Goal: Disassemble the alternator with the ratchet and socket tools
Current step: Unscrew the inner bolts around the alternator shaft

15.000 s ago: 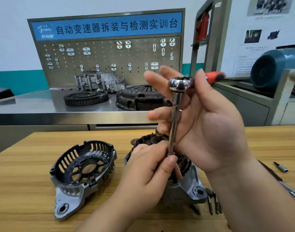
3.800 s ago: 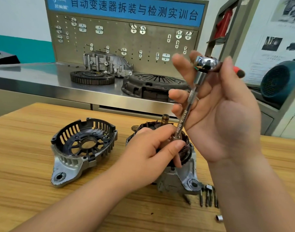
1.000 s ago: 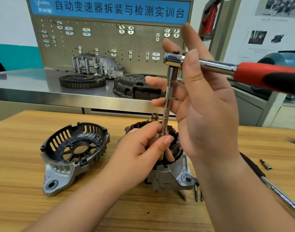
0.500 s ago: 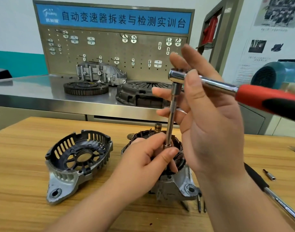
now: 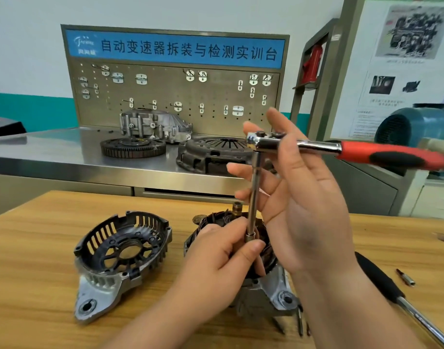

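While left hand (image 5: 216, 260) pinches the extension (image 5: 255, 192) foot down in the alternator (image 5: 273, 290) on the worktop (image 5: 40, 248), right hand (image 5: 309, 210) clamps the ratchet (image 5: 316, 147) head between thumb and fingers. Likely loosening an inner fastener. Next: swing handle, keep extension vertical.

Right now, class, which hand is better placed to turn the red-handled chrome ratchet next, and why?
Likely right: the right hand holds the red-handled chrome ratchet; the left hand pinches the steel extension bar low down.
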`<action>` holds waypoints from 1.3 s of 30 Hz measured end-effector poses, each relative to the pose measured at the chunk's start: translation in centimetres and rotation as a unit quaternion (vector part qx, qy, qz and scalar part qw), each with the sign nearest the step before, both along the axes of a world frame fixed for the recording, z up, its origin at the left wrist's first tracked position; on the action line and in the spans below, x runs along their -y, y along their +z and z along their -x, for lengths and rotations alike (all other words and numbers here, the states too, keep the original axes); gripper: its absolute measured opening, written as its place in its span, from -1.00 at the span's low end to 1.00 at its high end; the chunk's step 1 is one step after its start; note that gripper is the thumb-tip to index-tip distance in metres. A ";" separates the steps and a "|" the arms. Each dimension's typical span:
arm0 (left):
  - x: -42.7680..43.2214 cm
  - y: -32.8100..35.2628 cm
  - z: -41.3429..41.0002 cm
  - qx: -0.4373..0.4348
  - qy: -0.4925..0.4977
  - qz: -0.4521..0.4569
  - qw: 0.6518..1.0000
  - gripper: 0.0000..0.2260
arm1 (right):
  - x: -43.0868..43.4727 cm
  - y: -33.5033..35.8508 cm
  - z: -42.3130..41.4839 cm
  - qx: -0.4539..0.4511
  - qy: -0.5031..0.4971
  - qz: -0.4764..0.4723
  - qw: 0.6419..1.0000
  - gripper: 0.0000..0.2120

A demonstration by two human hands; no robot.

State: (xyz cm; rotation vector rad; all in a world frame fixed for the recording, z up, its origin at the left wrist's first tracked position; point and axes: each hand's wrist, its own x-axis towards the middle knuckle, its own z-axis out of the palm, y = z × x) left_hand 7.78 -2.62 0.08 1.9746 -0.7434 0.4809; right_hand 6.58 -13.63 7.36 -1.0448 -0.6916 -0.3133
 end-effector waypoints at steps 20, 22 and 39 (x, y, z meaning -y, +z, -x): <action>-0.3 0.0 -0.5 -0.002 -0.038 0.002 0.999 -0.65 | 0.4 0.1 -0.1 -0.013 0.023 -0.005 1.000 -0.74; -0.3 0.0 -0.5 -0.017 -0.039 0.008 0.999 -0.63 | 0.2 0.1 0.0 0.027 -0.035 0.018 0.999 -0.78; -0.7 0.3 -0.5 -0.003 -0.050 -0.004 0.999 -0.57 | 0.3 -0.1 -0.1 0.012 -0.010 -0.004 1.000 -0.75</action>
